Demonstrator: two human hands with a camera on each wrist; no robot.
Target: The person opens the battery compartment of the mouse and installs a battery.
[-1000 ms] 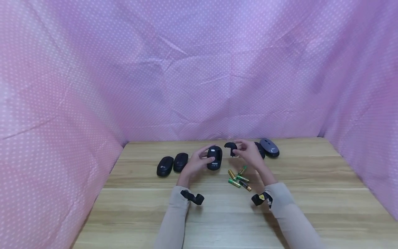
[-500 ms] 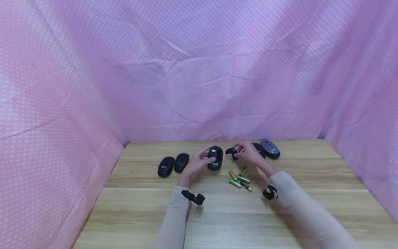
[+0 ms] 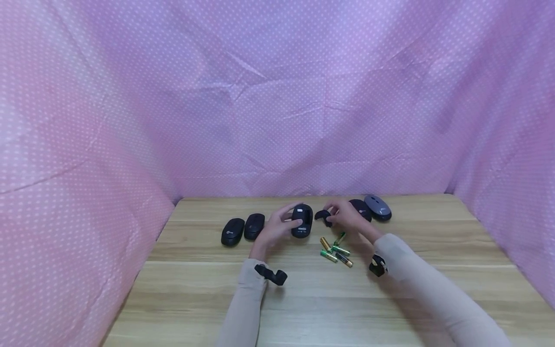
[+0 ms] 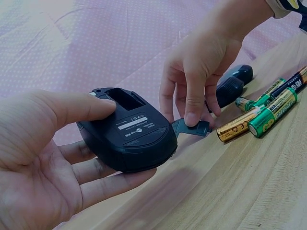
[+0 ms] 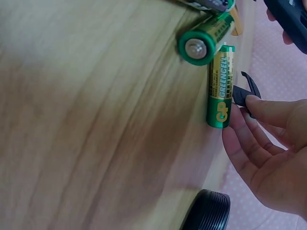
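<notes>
My left hand [image 3: 277,227] grips a black computer mouse [image 4: 132,129] turned belly up, thumb on its underside and fingers beneath. An uncovered battery slot [image 4: 125,99] and a white label show on that underside. To its right, my right hand [image 3: 344,214] pinches a black battery cover [image 5: 246,95] between thumb and fingers, low by the table. In the right wrist view the cover is a curved piece with a flat tongue. Just nearer to me than the cover lies a loose cluster of batteries, among them a green GP battery [image 5: 221,86] and a gold one [image 4: 237,125].
Two black mice stand at the left, one [image 3: 232,232] outermost and another [image 3: 254,226] beside it. Behind my right hand are a black mouse [image 3: 361,210] and a grey-topped mouse [image 3: 378,207]. A pink dotted cloth [image 3: 277,120] hangs behind the wooden table [image 3: 303,303].
My right hand has lowered the battery cover toward the table and tilted it, its forearm swinging out to the right. The left hand holds the mouse in nearly the same place.
</notes>
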